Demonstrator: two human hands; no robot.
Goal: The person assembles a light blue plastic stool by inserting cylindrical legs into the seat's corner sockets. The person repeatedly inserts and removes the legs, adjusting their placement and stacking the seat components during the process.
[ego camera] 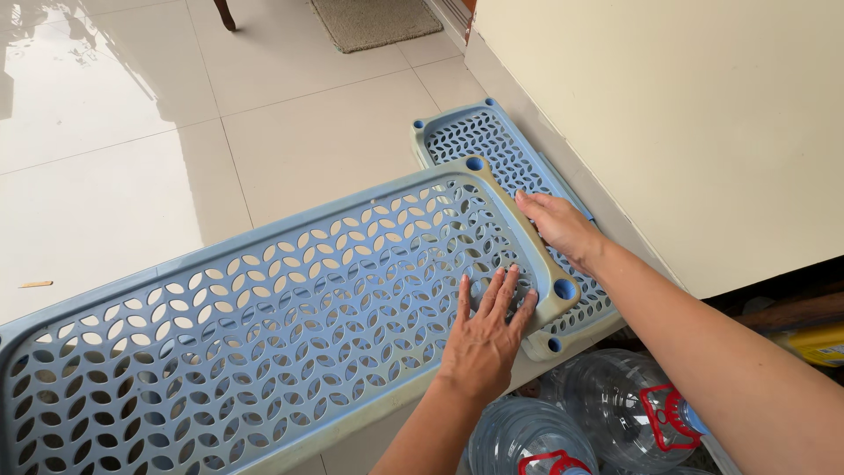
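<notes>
Head view: left hand (pixel 486 339) pressed flat, fingers spread, gripping nothing, on the upper blue perforated shelf panel (pixel 264 317); right hand (pixel 558 224) lay open at its end rim, above a second panel (pixel 492 141) on the tiled floor (pixel 132 176).

Glossy white tile floor (pixel 114 149), doormat (pixel 374 22), cream wall (pixel 703 114).

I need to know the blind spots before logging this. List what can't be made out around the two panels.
- Upper panel: near end cut off by the head view's left and bottom edges.
- Lower panel: mostly covered by the upper panel.
- Right hand: fingertips hidden behind the upper panel's rim.
- Bottles: cut by the bottom edge.
</notes>
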